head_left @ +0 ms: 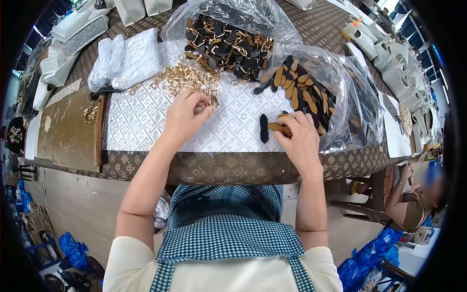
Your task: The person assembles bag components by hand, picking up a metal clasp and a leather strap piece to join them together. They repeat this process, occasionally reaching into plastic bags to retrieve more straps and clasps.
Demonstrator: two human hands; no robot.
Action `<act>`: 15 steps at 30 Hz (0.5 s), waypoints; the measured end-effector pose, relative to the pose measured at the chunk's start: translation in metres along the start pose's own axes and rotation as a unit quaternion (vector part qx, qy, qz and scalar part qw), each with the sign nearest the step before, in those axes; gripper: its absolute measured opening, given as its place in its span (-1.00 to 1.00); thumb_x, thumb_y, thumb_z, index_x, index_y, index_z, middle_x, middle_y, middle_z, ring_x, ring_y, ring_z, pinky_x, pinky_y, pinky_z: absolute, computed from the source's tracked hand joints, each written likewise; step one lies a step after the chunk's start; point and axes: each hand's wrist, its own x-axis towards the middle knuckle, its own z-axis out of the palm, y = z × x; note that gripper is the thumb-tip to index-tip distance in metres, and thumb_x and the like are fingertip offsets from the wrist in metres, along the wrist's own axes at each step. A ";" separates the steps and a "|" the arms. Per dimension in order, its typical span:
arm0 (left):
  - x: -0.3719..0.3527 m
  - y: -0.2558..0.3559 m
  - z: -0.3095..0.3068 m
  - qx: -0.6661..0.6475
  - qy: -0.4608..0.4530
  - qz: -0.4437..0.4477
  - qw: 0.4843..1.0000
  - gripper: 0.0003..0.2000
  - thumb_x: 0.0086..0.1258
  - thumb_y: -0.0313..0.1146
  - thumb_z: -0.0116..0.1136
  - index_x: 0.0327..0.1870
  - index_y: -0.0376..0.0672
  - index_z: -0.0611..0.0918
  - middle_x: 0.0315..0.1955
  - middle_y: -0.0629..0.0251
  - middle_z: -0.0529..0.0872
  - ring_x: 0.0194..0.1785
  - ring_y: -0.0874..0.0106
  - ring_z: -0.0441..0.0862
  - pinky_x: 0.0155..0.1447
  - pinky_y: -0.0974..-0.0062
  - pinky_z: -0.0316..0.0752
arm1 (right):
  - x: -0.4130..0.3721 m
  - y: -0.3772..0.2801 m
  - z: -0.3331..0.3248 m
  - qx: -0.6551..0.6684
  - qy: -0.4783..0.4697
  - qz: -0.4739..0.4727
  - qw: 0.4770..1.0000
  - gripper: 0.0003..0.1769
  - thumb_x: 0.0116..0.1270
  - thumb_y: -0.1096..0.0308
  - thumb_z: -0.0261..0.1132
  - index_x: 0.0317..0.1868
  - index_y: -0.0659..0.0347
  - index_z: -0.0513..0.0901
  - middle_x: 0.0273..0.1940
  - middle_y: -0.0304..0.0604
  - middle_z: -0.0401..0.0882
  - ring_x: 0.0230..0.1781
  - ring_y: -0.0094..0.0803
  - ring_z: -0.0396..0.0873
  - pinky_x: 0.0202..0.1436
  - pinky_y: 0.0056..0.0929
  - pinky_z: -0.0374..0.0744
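My left hand [186, 117] is at the near edge of a heap of gold metal clasps [182, 78], its thumb and fingers curled round a gold snap hook [214, 100]. Brown leather tabs [279, 128] are pinched in the fingers of my right hand [301, 134], just above the table. Left of them, a single black tab [264, 128] lies flat on the white patterned sheet [233, 121]. Beyond my right hand spreads a pile of loose brown and black tabs [304, 90], partly inside a clear plastic bag [352, 92].
At the back, another clear bag [233, 9] lies around a heap of black tabs with gold clasps attached [228, 44]. A white plastic packet [138, 58] and a brown board [68, 131] are on the left. Pale bags [408, 82] line the right side, where another person [406, 199] sits.
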 end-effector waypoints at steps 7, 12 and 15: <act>0.022 0.011 0.013 0.162 0.003 0.015 0.987 -0.73 0.22 -0.17 0.33 -0.31 -0.22 0.65 -0.30 0.15 0.65 -0.23 0.10 0.67 -0.08 0.16 0.53 | 0.009 -0.021 0.019 -0.023 0.005 -0.001 1.000 -0.78 0.11 0.22 0.47 -0.36 0.16 0.67 -0.27 -0.21 0.57 -0.17 -0.19 0.49 -0.05 -0.21 0.45; 0.031 0.013 0.014 0.172 -0.016 0.048 0.984 -0.84 0.15 -0.32 0.27 -0.38 -0.21 0.60 -0.31 0.13 0.64 -0.22 0.07 0.65 -0.06 0.13 0.52 | 0.011 -0.023 0.034 -0.008 -0.059 -0.006 0.998 -0.83 0.10 0.32 0.45 -0.38 0.15 0.63 -0.25 -0.19 0.60 -0.13 -0.19 0.48 0.06 -0.15 0.41; 0.032 0.009 0.017 0.146 -0.028 0.043 0.988 -0.84 0.16 -0.31 0.28 -0.38 -0.19 0.60 -0.28 0.14 0.62 -0.18 0.09 0.65 -0.03 0.15 0.50 | 0.013 -0.027 0.030 0.001 -0.042 0.022 0.999 -0.85 0.11 0.34 0.44 -0.34 0.14 0.65 -0.29 -0.22 0.61 -0.11 -0.19 0.50 0.09 -0.14 0.39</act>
